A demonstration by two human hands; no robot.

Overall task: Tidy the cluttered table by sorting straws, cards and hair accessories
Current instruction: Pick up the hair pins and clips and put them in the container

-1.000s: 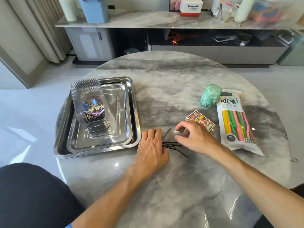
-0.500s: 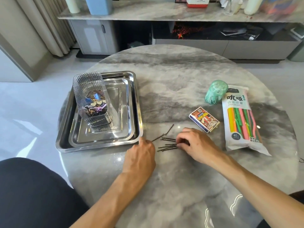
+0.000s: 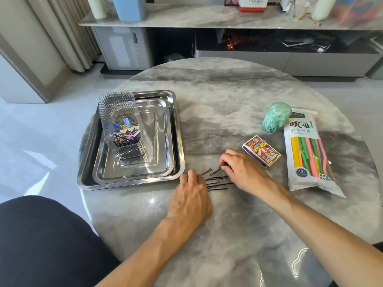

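Note:
Several thin dark bobby pins (image 3: 216, 181) lie loose on the marble table (image 3: 238, 96), between my two hands. My right hand (image 3: 242, 170) has its fingers curled down onto the pins' right ends, pinching at one. My left hand (image 3: 191, 195) rests on the table just left of the pins, fingers loosely bent, holding nothing. A clear ribbed box (image 3: 121, 125) with hair clips and pins inside stands in the nested steel trays (image 3: 172, 141). A card box (image 3: 261, 151), a bag of coloured straws (image 3: 306, 150) and a green toothpick holder (image 3: 274, 117) lie to the right.
The table's round edge runs close behind the straw bag on the right. A low marble-topped cabinet (image 3: 207, 17) with bottles and boxes stands beyond the table. My dark-clad knee (image 3: 41, 241) is at the lower left.
My right hand shifted slightly up and right along the pins. My left hand slid right, closer to the pins' left ends.

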